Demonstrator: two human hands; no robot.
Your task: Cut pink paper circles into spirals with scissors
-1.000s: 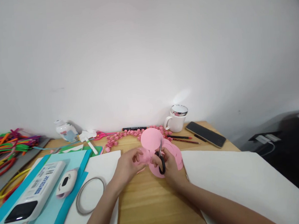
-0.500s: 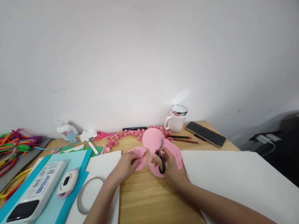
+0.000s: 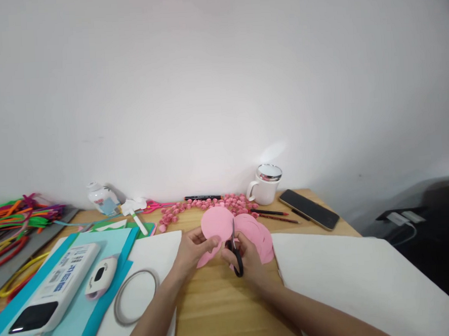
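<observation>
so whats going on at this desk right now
A person is cutting pink paper at a wooden desk. The left hand holds up a pink paper circle, and the right hand works black-handled scissors with the blades at the circle's edge. More pink circles lie stacked just behind, with small pink paper rolls beyond them.

Two hands are working; one pair of scissors (image 3: 235, 248), one mug (image 3: 265, 184), one phone (image 3: 308, 209), two pencils (image 3: 275, 215) are lying here.
</observation>
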